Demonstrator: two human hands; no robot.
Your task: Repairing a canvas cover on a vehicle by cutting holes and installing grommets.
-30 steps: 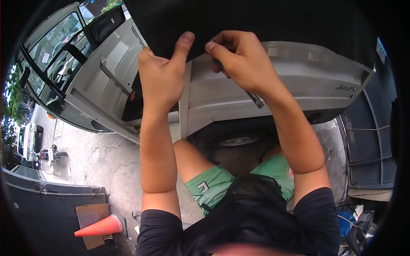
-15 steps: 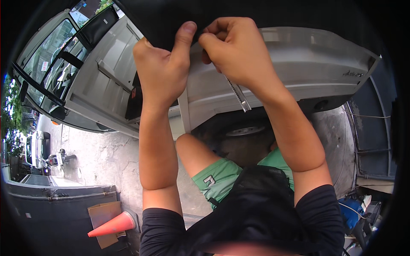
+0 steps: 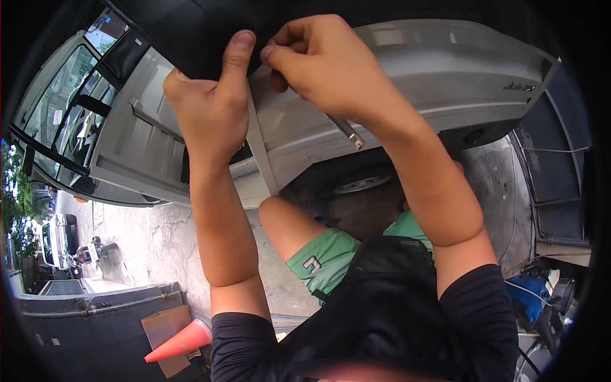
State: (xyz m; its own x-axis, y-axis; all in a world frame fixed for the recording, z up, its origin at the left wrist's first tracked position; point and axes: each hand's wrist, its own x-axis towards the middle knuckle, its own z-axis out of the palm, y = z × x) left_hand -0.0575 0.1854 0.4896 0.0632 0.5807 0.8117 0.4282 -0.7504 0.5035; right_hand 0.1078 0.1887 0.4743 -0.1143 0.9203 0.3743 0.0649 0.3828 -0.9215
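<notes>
My left hand [image 3: 213,118] is closed round the lower edge of a black, smooth-covered panel [image 3: 184,38] at the top of the view, its thumb pressed on the near face. Close to that thumb, my right hand [image 3: 324,67] is closed, thumb and forefinger pinched together against the panel's edge. Out of the right hand's lower side sticks the tail of a silver snap-off utility knife [image 3: 347,132] with a toothed channel. The knife's front end is hidden by the hand, so I cannot see whether its blade touches the panel.
A pale grey vehicle [image 3: 407,83] stands before me, its wheel [image 3: 361,184] near my knees. Its open door [image 3: 63,108] is at the far left. An orange traffic cone [image 3: 181,342] and cardboard [image 3: 167,325] lie lower left. A blue machine [image 3: 529,296] with cables sits lower right.
Both hands have shifted left and slightly up in the view, along with the black panel. The left hand's grip and the right hand's pinch with the knife look the same.
</notes>
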